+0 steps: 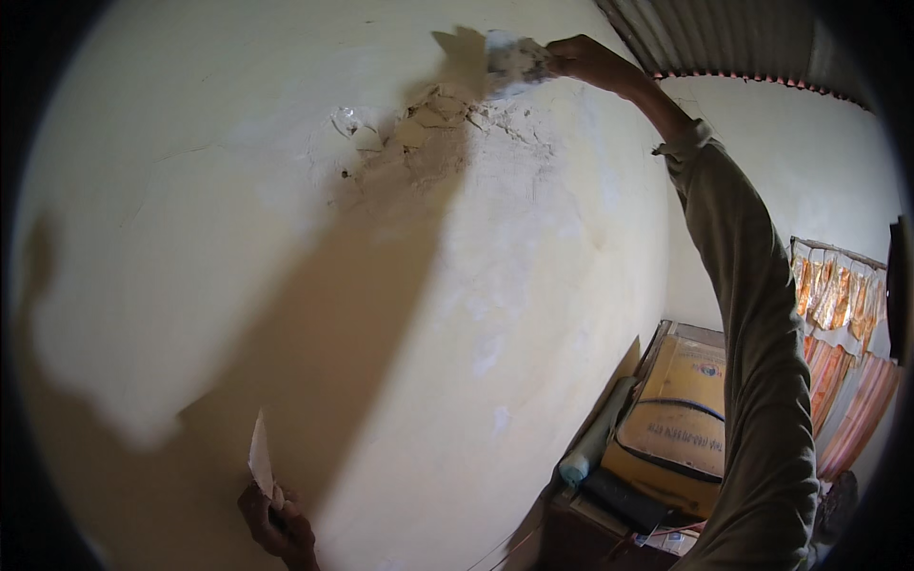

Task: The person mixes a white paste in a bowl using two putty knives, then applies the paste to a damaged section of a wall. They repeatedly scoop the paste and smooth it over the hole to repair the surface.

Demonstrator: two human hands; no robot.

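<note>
High on the wall, my right hand (595, 65) is closed on a putty knife (515, 63). Grey-white plaster smears its broad blade, which lies at or very close to the wall (533, 247); I cannot tell if it touches. Just below and left of it is a damaged patch (433, 119) with cracked, flaking plaster and rough edges. Low at the left, my left hand (276, 526) is closed around the base of a pale, thin, pointed blade (259, 455), possibly a second scraper seen nearly edge-on. Its handle is hidden in my fingers.
At the lower right stand a large yellow-brown cardboard box (671, 428), a pale green roll (595, 433) and a black object (624, 500). Orange striped curtains (838, 295) hang farther right. A corrugated metal roof (733, 38) meets the wall above. My arm's shadow crosses the wall.
</note>
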